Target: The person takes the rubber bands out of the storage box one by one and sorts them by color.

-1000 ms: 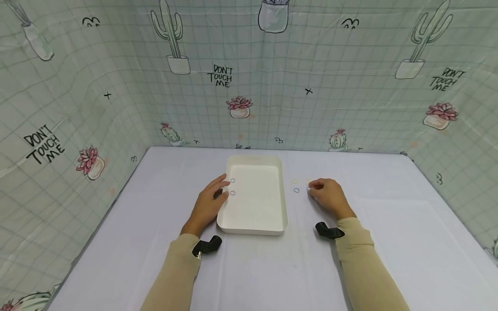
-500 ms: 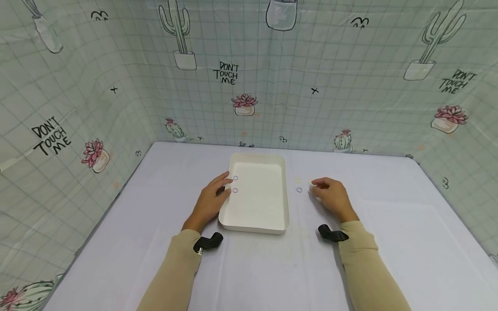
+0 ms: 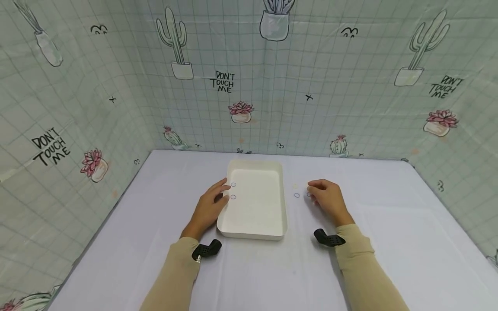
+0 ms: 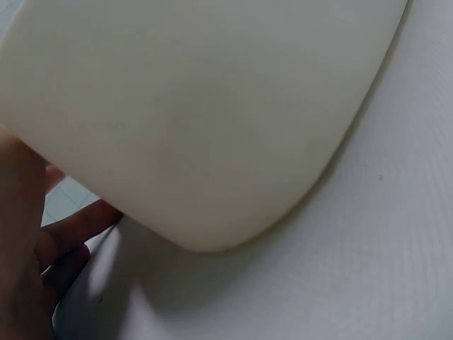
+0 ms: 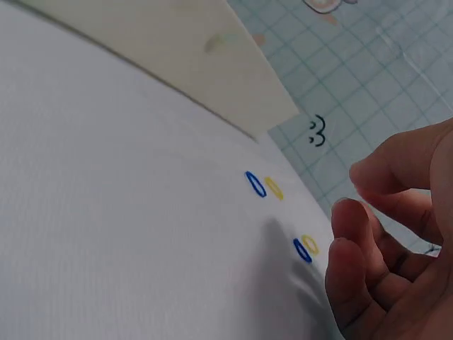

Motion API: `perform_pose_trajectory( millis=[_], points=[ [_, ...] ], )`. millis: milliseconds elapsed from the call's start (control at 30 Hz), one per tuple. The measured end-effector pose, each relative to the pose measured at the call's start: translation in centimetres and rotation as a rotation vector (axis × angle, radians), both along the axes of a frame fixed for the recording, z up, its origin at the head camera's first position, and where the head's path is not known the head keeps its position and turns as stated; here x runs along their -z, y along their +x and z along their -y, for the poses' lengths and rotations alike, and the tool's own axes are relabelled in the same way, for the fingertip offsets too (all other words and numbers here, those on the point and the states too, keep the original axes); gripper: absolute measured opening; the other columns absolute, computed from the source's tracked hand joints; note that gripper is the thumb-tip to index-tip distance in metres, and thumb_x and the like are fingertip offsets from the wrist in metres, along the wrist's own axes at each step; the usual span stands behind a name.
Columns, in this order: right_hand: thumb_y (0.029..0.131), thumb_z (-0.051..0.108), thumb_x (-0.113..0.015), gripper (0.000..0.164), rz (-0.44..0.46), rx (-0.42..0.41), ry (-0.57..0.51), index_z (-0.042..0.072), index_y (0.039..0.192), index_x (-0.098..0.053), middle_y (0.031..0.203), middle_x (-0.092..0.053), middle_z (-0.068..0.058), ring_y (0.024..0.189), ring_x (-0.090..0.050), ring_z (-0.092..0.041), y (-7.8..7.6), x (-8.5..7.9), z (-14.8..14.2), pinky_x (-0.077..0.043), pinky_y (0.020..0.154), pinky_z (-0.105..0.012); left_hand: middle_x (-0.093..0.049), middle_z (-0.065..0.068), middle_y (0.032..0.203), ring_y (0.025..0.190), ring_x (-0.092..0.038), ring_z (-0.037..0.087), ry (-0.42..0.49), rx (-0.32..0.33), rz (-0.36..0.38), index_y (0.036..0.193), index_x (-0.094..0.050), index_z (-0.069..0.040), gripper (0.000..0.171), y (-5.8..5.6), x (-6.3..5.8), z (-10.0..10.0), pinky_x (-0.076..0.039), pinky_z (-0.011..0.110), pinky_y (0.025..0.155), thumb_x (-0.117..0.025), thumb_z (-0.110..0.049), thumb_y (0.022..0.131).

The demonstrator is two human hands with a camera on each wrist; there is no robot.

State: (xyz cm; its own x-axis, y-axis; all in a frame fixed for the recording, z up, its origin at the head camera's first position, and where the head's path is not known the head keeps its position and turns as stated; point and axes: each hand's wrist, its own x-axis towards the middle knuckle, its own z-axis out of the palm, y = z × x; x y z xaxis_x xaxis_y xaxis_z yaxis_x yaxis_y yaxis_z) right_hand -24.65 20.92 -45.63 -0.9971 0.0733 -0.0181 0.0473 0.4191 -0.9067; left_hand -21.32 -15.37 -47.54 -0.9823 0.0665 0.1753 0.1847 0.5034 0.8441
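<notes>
A shallow white tray lies on the table. My left hand rests against its left side, fingertips and thumb at the rim; in the left wrist view, fingers touch the outer wall. Two thin blue rings are inside the tray, near that hand. My right hand hovers right of the tray with loosely bent fingers and a visible gap between the tips, holding nothing that shows. On the cloth near it are two blue rings and two yellow rings, paired side by side.
A white cloth covers the table. Behind and beside it hangs a green gridded curtain with cactus drawings. A black wrist camera sits on the left sleeve, another wrist camera on the right.
The head view has shifted slightly. My right fingers have moved a little off the nearest blue ring, which half a second ago they hid. The left hand and tray have stayed together.
</notes>
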Motion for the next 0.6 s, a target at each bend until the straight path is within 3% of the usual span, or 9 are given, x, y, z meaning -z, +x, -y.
perform_pose_trajectory(
  millis=[267, 467, 600],
  points=[
    [0.098, 0.023, -0.065, 0.039, 0.032, -0.11, -0.118, -0.003, 0.128, -0.062, 0.118, -0.065, -0.02, 0.094, -0.064, -0.024, 0.0, -0.4, 1.6, -0.056, 0.075, -0.028, -0.044, -0.014, 0.153, 0.146, -0.032, 0.016, 0.003, -0.032, 0.004, 0.132, -0.066, -0.015, 0.034, 0.3, 0.1, 0.0, -0.025, 0.043, 0.12, -0.061, -0.02, 0.099],
    [0.098, 0.019, -0.064, 0.037, 0.025, -0.117, -0.148, -0.004, 0.127, -0.062, 0.118, -0.064, -0.022, 0.093, -0.064, -0.027, -0.5, -0.8, 2.2, -0.056, 0.074, -0.028, -0.043, -0.015, 0.153, 0.145, -0.035, 0.015, 0.01, 0.004, 0.001, 0.133, -0.065, -0.015, 0.034, -0.2, 0.0, -0.5, -0.027, 0.039, 0.119, -0.061, -0.021, 0.099],
    [0.098, 0.019, -0.064, 0.038, 0.035, -0.142, -0.188, -0.004, 0.128, -0.061, 0.116, -0.065, -0.018, 0.093, -0.063, -0.025, -1.0, -1.6, 3.9, -0.056, 0.075, -0.029, -0.043, -0.014, 0.153, 0.142, -0.039, 0.017, 0.011, -0.016, -0.004, 0.132, -0.066, -0.015, 0.034, -0.2, -0.1, -0.2, -0.029, 0.041, 0.118, -0.061, -0.019, 0.099]
  ],
)
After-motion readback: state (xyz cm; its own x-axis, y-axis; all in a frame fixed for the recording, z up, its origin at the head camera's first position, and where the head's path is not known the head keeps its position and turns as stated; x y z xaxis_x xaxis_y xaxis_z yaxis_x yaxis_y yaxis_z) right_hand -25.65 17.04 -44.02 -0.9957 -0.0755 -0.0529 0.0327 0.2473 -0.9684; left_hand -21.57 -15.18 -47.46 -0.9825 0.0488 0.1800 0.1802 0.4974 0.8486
